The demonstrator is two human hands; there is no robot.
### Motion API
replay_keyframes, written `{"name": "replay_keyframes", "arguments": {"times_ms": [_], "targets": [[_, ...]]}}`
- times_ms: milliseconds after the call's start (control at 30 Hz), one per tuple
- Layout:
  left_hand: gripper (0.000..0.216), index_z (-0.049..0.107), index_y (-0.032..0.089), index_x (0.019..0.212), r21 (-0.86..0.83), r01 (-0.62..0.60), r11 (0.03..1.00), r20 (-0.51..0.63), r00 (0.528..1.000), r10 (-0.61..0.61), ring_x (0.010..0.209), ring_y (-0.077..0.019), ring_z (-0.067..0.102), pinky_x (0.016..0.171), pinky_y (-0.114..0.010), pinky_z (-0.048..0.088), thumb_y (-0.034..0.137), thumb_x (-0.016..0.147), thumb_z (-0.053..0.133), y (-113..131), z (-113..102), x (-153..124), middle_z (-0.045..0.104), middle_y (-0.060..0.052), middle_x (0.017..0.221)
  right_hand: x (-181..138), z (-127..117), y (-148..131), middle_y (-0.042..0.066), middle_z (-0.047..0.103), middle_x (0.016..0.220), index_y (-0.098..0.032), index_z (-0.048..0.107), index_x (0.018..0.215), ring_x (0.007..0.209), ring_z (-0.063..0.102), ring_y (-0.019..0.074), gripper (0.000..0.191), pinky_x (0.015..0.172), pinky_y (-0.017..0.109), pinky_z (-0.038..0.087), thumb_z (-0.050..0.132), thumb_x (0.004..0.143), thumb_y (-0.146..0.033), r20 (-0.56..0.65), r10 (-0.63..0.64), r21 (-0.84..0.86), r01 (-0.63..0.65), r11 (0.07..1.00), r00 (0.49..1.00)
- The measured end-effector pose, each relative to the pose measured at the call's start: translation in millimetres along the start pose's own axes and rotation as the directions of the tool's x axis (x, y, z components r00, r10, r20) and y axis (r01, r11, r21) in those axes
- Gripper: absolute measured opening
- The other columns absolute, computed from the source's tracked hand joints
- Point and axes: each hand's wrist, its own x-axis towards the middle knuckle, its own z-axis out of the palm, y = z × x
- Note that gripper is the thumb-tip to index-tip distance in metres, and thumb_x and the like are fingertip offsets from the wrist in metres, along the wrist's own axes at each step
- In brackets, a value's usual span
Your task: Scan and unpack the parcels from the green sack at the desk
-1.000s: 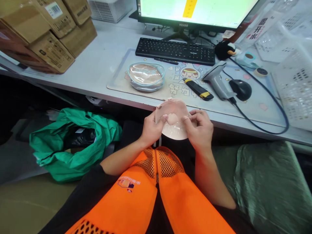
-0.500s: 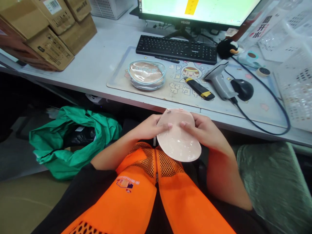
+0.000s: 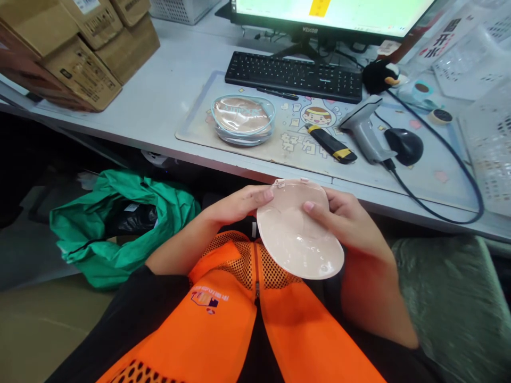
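Observation:
Between my two hands, above my lap and just in front of the desk edge, is a glossy beige stick-on bra cup [image 3: 295, 234] with small tabs along its top rim. My left hand [image 3: 245, 203] pinches its upper left edge, thumb on the front. My right hand [image 3: 343, 218] grips the right side, with the thumb lying across the shiny face and the other fingers behind it. On the desk mat beyond lies a clear zip pouch [image 3: 243, 119] with light blue trim and beige contents.
The desk holds a keyboard [image 3: 293, 77], a utility knife [image 3: 331, 143], a barcode scanner [image 3: 365, 130] with a looping cable, a mouse [image 3: 405, 144] and a monitor [image 3: 331, 26]. Cardboard boxes [image 3: 80, 69] are stacked left. Below sits an opened green bag [image 3: 99, 255].
The bra cup has tipped slightly lower and to the right. My left thumb has slid up to its upper left edge, and my right hand has shifted a little rightward.

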Motion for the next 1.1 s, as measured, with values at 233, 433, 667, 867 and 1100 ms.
{"name": "replay_keyframes", "arguments": {"times_ms": [233,433,667,867,1100], "targets": [[0.083,0.069,0.014,0.132,-0.201,-0.003,0.98,0.051,0.999,0.013,0.103,-0.028,0.071,0.087,-0.036,0.056,0.079,0.081,0.071,-10,9,4,0.072,-0.018,0.119,2,5,3,0.006,0.073,0.087,-0.018,0.077,0.103,0.067,0.063,0.0159,0.04,0.054,0.024,0.048,0.08,0.086,-0.054,-0.033,-0.001,0.08,0.004,0.997,0.999],[0.072,0.07,0.015,0.132,-0.019,-0.003,1.0,0.032,0.999,0.004,0.103,-0.0265,0.071,0.083,-0.033,0.058,0.073,0.089,0.066,-5,-3,-1,0.073,-0.017,0.119,1,5,5,0.005,0.073,0.083,-0.017,0.077,0.112,0.064,0.061,0.0151,0.043,0.051,0.023,0.047,0.077,0.088,-0.053,-0.054,-0.006,0.04,0.008,0.999,0.999],[0.043,0.074,0.021,0.124,0.234,-0.201,0.951,-0.083,0.971,0.226,0.106,-0.0242,0.073,0.079,-0.029,0.061,0.052,0.095,0.07,37,-10,-7,0.076,-0.013,0.118,-1,-1,7,0.008,0.077,0.113,-0.02,0.077,0.121,0.084,0.07,0.0201,0.043,0.06,0.025,0.054,0.074,0.091,-0.052,0.058,-0.047,-0.085,0.052,0.995,0.997],[0.031,0.079,0.019,0.111,0.375,-0.196,0.906,-0.001,0.977,0.212,0.093,-0.0219,0.074,0.08,-0.031,0.061,0.045,0.095,0.072,52,-6,-10,0.078,-0.011,0.106,-5,1,4,0.007,0.078,0.114,-0.025,0.08,0.117,0.107,0.072,0.0274,0.036,0.075,0.03,0.061,0.073,0.093,-0.051,0.08,-0.129,-0.122,0.138,0.983,0.988],[0.029,0.08,0.019,0.109,0.329,-0.152,0.932,0.07,0.988,0.137,0.087,-0.0205,0.075,0.075,-0.028,0.061,0.043,0.091,0.078,59,-12,-15,0.079,-0.011,0.102,-11,0,2,0.006,0.079,0.106,-0.024,0.079,0.117,0.09,0.073,0.0237,0.036,0.071,0.029,0.06,0.071,0.094,-0.051,0.103,-0.142,-0.196,0.16,0.967,0.985]]}}
